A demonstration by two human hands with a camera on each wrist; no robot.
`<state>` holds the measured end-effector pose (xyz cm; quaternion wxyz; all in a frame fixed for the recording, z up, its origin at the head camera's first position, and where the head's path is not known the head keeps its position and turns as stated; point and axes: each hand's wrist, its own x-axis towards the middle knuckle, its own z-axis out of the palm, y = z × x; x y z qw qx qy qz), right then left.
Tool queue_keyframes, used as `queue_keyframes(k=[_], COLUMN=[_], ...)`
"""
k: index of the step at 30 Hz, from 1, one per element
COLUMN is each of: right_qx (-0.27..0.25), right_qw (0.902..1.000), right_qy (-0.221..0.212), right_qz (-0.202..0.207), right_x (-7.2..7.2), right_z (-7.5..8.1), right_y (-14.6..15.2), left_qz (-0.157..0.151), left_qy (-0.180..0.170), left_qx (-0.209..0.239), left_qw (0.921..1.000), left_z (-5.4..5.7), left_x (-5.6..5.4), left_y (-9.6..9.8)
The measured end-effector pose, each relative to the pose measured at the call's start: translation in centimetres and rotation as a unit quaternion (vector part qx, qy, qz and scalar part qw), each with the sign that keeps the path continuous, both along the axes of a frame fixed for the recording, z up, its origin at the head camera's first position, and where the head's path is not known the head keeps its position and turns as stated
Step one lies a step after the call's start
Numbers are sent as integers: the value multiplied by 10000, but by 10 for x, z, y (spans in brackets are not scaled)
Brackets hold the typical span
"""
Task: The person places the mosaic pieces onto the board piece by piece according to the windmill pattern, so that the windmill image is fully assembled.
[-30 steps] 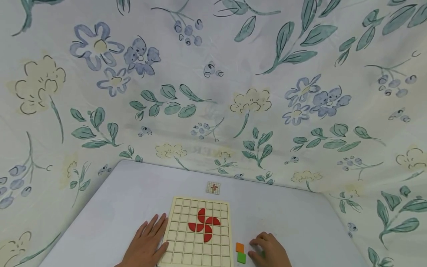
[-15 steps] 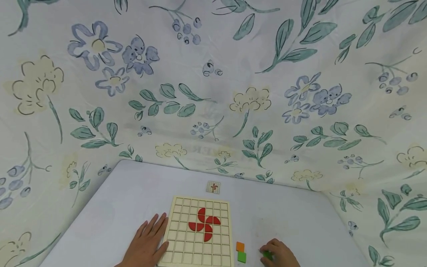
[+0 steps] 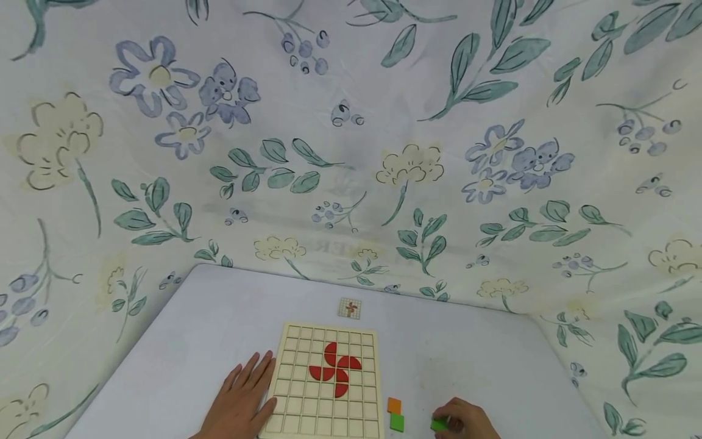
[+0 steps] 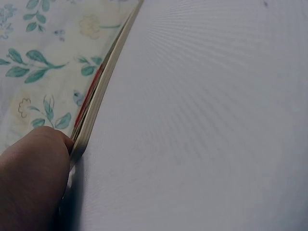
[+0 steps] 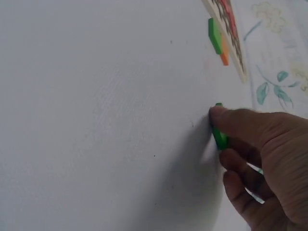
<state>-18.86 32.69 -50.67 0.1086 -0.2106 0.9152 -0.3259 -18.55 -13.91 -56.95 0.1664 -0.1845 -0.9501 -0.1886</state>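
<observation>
A cream grid board (image 3: 320, 423) lies on the white table, with several red quarter-round tiles (image 3: 349, 363) set in its cells as a pinwheel. Along the board's left edge rests my left hand (image 3: 237, 395), fingers extended and thumb at the rim. My right hand (image 3: 465, 419) is to the right of the board and pinches a green tile (image 3: 438, 425) between thumb and fingers. In the right wrist view that green tile (image 5: 220, 138) shows partly behind the thumb. Between board and right hand lie an orange square tile (image 3: 394, 405) and another green square tile (image 3: 397, 422), touching or nearly so.
Beyond the board lies a small card (image 3: 350, 308) printed with a red pinwheel on a grid. The white table (image 3: 466, 347) reaches back to a floral cloth (image 3: 329, 134) that hangs behind and at both sides.
My right hand has moved right, away from the orange and green tiles, and the green tile in its fingers has come into clearer view. The left hand stays on the board's edge.
</observation>
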Motion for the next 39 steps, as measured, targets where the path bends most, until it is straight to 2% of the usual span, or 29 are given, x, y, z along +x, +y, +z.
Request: queue_keyframes(k=[5, 10, 13, 17, 19, 22, 25, 32, 34, 39], right_qx=[31, 192, 212, 126, 70, 77, 149, 268, 314, 316], right_qw=[10000, 9997, 9995, 9988, 9978, 9940, 9881, 9692, 9638, 9586], right_qy=[48, 122, 223, 425, 549, 885, 1257, 2096, 2289, 2454], right_qz=[14, -92, -71, 198, 364, 637, 870, 1267, 1331, 1412], right_x=[0, -6, -10, -16, -18, -21, -24, -31, -33, -38], right_z=[1, 2, 3, 6, 7, 9, 12, 12, 12, 9], right_y=[-6, -17, -29, -46, -55, -68, -82, -116, -126, -145], left_qz=[23, 32, -12, -9, 16, 38, 41, 44, 26, 6], left_qy=[173, 19, 176, 515, 463, 156, 49, 504, 509, 383], left_qx=[-27, 55, 43, -91, -97, -24, 32, -153, -110, -21], left_qw=[9998, 10000, 9998, 9986, 9989, 9999, 10000, 9986, 9986, 9993], left_z=[-2, 0, -4, -12, -11, -6, -4, -11, -11, -7], left_x=[0, 0, -1, -3, -3, -1, -1, -2, -2, -1], left_y=[0, 0, -1, -3, -3, -2, -1, -2, -2, -1])
